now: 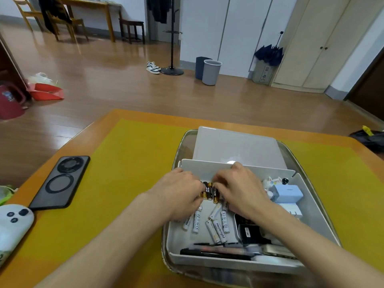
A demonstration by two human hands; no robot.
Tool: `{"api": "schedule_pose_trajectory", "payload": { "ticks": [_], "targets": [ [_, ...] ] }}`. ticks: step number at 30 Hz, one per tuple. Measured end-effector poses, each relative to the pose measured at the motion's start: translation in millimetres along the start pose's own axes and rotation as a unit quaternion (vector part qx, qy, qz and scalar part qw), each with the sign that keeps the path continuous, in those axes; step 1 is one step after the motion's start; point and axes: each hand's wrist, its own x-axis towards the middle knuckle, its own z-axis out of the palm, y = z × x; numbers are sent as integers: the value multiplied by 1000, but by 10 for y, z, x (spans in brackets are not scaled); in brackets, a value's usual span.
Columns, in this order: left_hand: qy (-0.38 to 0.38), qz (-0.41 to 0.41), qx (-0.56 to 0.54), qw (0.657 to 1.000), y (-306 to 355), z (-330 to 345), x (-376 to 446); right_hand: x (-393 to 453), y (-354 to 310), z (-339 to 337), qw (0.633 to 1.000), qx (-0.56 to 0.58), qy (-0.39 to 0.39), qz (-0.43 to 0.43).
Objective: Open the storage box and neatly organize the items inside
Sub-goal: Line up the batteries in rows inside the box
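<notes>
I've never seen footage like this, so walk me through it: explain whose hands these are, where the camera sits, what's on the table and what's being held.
There is no machine. A person wears one camera on the head, looking down at their own two hands. The left hand and right hand together bunch a row of black-and-gold batteries at the back of an open white storage box. Loose white batteries, pens and a pale blue charger also lie inside. The box's lid lies behind it. On the yellow mat to the left lies a black phone, face down.
</notes>
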Motion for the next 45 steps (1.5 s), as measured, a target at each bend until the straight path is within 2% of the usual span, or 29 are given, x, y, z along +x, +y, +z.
{"api": "schedule_pose_trajectory", "payload": {
  "ticks": [3, 8, 17, 23, 29, 34, 40, 45],
  "targets": [
    [23, 2, -35, 999, 46, 51, 80, -100, 184, -144, 999, 18, -19, -20],
    [18, 29, -73, 997, 166, 145, 283, -275, 397, -283, 992, 7, -119, -45],
    [15, 38, -55, 998, 253, 303, 565, -135, 463, -284, 989, 21, -141, -45],
    [55, 26, -68, 996, 208, 370, 581, -176, 617, -335, 990, 103, -95, 7],
    [60, 16, -85, 994, 196, 370, 585, -165, 617, -290, 998, 58, -31, 3],
    [51, 10, -86, 995, 194, 353, 587, -206, 585, -288, 998, 16, -50, -43],
    [49, -1, -80, 996, 188, 365, 580, -200, 524, -287, 992, -84, -20, -88],
    [50, -14, -77, 996, 208, 363, 581, -257, 437, -238, 996, -54, -3, -65]
  ]
}}
